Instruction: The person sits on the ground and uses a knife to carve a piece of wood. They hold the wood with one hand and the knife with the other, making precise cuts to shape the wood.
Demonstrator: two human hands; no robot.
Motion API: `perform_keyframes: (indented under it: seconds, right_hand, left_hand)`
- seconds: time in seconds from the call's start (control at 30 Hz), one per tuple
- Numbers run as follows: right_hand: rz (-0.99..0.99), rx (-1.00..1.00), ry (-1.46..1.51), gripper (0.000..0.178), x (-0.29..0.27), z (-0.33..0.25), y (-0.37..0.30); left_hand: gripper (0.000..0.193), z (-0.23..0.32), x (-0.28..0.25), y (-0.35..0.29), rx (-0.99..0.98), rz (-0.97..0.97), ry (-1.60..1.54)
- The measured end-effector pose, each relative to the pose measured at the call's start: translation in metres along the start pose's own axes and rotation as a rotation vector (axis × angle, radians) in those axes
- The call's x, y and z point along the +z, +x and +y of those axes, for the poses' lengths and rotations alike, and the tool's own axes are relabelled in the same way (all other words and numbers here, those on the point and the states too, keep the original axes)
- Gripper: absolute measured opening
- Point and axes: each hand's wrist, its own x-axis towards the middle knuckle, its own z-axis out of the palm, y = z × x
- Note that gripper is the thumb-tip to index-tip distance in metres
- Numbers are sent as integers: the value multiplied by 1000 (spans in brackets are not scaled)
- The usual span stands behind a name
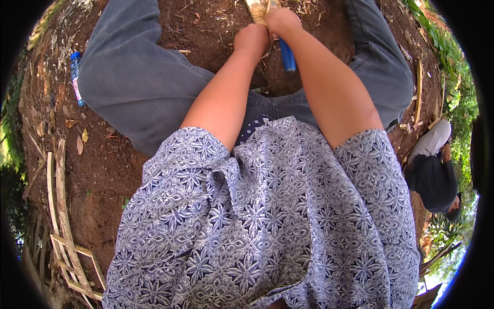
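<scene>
My two hands are close together at the top middle, between my bent legs. My left hand (252,40) is closed at the near end of a pale, flat piece of wood (255,9), which runs out of the picture at the top. Just right of it, and slightly farther away, my right hand (282,21) is closed around a tool with a blue handle (287,55). The handle's butt sticks out below that hand toward me. The tool's working end is mostly hidden or cut off, so its kind cannot be made out.
Brown soil (116,175) with leaves and wood chips lies around me. A blue-capped plastic bottle (77,80) is beside my left knee. Wooden strips and a small frame (67,247) lie at lower left. Another person in dark top (435,180) bends over at the right, near green plants.
</scene>
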Motion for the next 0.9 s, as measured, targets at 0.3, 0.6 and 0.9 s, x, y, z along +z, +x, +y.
perform_keyframes:
  seconds: [0.3, 0.6, 0.9]
  right_hand:
    - [16, -68, 115, 43, -52, 52, 69]
    - [-285, 79, 364, 57, -24, 46, -42]
    - [-256, 178, 542, 49, -16, 60, -47]
  left_hand:
    - [45, 6, -6, -1, -14, -20, 160]
    - [58, 19, -9, -7, 35, 21, 119]
    - [57, 11, 5, 4, -51, 24, -121]
